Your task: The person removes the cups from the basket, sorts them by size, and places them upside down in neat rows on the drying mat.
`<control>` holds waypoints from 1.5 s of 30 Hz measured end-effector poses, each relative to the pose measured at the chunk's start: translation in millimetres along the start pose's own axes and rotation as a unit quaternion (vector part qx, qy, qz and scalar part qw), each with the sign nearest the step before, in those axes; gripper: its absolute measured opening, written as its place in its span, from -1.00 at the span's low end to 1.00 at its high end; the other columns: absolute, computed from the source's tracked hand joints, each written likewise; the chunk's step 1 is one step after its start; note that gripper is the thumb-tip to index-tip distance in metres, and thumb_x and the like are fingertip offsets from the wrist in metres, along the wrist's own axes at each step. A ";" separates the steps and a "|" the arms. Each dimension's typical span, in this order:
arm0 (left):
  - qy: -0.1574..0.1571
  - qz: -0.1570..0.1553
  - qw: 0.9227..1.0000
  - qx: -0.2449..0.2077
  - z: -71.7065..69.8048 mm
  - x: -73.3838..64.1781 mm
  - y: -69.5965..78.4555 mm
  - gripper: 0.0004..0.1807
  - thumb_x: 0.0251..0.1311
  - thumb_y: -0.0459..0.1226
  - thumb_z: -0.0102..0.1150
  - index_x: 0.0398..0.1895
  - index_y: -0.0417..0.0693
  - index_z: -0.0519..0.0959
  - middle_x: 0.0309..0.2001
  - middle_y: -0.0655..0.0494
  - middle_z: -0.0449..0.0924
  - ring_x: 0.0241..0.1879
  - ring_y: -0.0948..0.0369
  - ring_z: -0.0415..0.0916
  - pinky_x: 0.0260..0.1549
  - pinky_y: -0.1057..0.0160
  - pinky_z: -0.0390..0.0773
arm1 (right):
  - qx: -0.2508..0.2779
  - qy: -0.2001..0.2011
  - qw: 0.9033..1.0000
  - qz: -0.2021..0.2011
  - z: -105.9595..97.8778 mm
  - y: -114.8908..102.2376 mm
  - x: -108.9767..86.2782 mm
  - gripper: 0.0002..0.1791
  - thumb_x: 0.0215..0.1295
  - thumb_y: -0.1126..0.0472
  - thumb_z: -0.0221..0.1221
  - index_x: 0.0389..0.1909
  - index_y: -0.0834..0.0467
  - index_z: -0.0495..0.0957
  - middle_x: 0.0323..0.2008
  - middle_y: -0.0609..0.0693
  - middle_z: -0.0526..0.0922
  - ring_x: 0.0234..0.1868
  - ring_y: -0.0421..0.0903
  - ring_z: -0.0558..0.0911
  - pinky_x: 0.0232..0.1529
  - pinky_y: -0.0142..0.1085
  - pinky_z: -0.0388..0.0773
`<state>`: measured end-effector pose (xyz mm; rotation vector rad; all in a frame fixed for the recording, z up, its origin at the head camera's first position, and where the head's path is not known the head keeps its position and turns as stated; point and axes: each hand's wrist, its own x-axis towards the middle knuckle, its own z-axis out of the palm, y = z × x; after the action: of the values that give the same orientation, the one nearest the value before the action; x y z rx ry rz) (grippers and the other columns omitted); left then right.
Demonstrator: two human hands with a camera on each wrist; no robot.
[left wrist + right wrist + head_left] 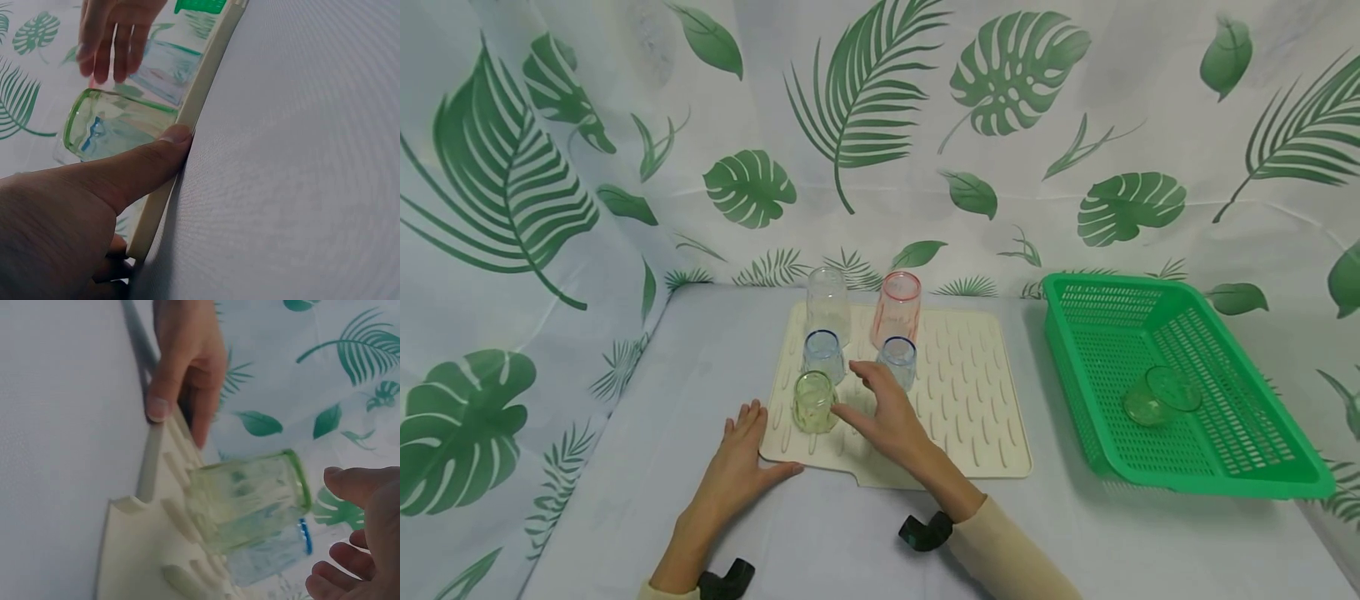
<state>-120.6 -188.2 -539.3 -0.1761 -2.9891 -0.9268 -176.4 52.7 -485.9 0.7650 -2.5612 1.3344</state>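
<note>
My left hand (741,454) lies at the near left corner of a cream drying mat (970,400). Its thumb (159,150) touches the front edge, and its straight fingers lie along the left side. A green-tinted glass (812,412) stands on the mat near that corner. Just right of it hovers my right hand (887,417), thumb and fingers spread apart, holding nothing; a small gap separates the thumb from the glass in the right wrist view. Behind stand two blue-rimmed glasses (825,360), the right one partly behind my right hand.
At the mat's back stand a tall clear glass (827,308) and a tall pink-rimmed glass (898,312). On the right, a green plastic basket (1075,408) holds another green glass (1153,400), lying tilted. A leaf-patterned cloth (865,183) hangs behind the white-covered table.
</note>
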 end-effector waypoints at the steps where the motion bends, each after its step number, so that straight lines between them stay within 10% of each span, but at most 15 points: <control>1: 0.000 0.000 1.000 0.000 0.2 -0.1 -0.1 0.15 -0.18 0.23 0.35 0.40 -0.26 0.14 0.42 -0.30 0.04 0.45 -0.18 -0.11 0.42 -0.22 -0.17 | -0.003 0.003 1.000 0.000 -4.1 -0.9 -1.6 -0.33 0.13 0.03 0.30 0.24 0.12 0.34 0.16 0.04 0.44 0.16 0.03 0.49 0.15 -0.11 0.52; 33: -0.004 -0.007 1.000 -0.004 0.6 -0.2 -0.8 0.19 -0.18 0.26 0.32 0.41 -0.27 0.10 0.45 -0.27 -0.01 0.47 -0.15 -0.16 0.45 -0.15 -0.19 | -0.126 0.156 0.980 -0.005 -145.0 6.5 -41.6 -0.28 -0.03 0.24 0.41 0.22 0.20 0.37 0.13 0.12 0.49 0.15 0.01 0.48 0.15 -0.23 0.47; 45: 0.006 -0.001 1.000 0.005 -1.8 -3.1 1.9 0.16 -0.16 0.24 0.33 0.37 -0.35 0.14 0.43 -0.27 0.03 0.46 -0.14 -0.11 0.44 -0.15 -0.12 | -0.160 0.225 0.960 0.047 -194.8 19.3 -56.6 -0.28 0.01 0.27 0.38 0.24 0.22 0.36 0.12 0.18 0.49 0.12 0.08 0.45 0.09 -0.75 0.26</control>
<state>-117.3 -187.9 -536.9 -0.1654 -2.9822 -0.9107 -156.2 238.6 -404.9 0.2474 -2.3686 0.9411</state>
